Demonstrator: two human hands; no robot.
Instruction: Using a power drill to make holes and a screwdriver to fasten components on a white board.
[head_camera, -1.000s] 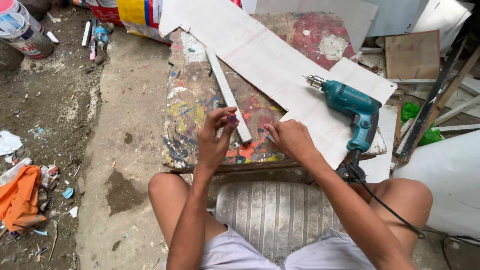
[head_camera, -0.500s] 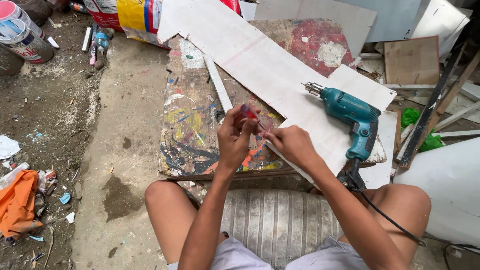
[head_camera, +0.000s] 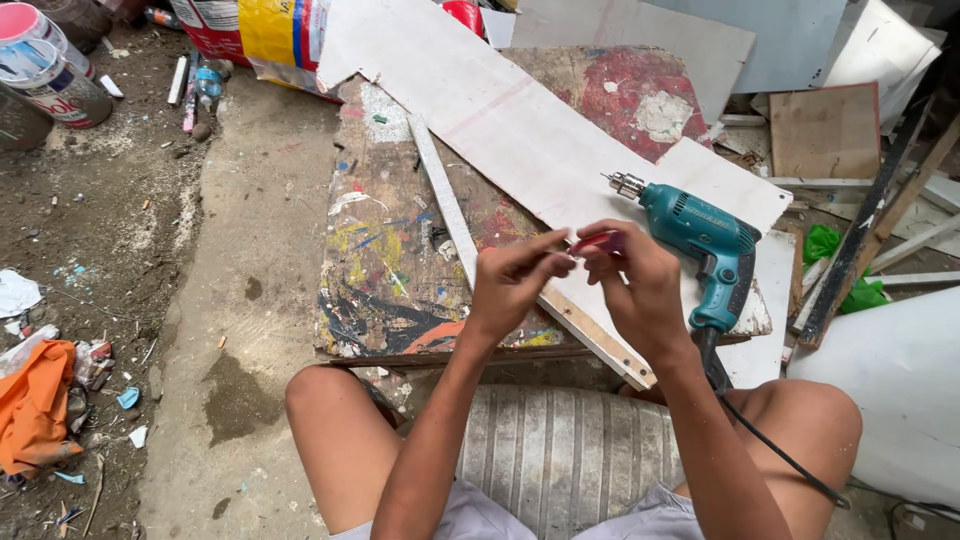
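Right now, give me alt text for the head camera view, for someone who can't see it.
A seated person's left hand and right hand together pinch a small red object above a paint-stained board. A teal electric drill lies beside the right hand on a white panel; paint cans stand on the dirt at upper left.

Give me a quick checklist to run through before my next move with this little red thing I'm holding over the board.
1. Grip on the small red object: pinched between left hand and right hand; ok.
2. What the red object is: too small to tell; cannot tell.
3. Teal drill: lying flat on the white panel, beside the right hand, nobody touching it; ok.
4. Drill chuck: points away from both hands; ok.
5. Drill cord: runs across the right thigh; not ok.
6. Paint-stained board: a long white strip lies across it; ok.
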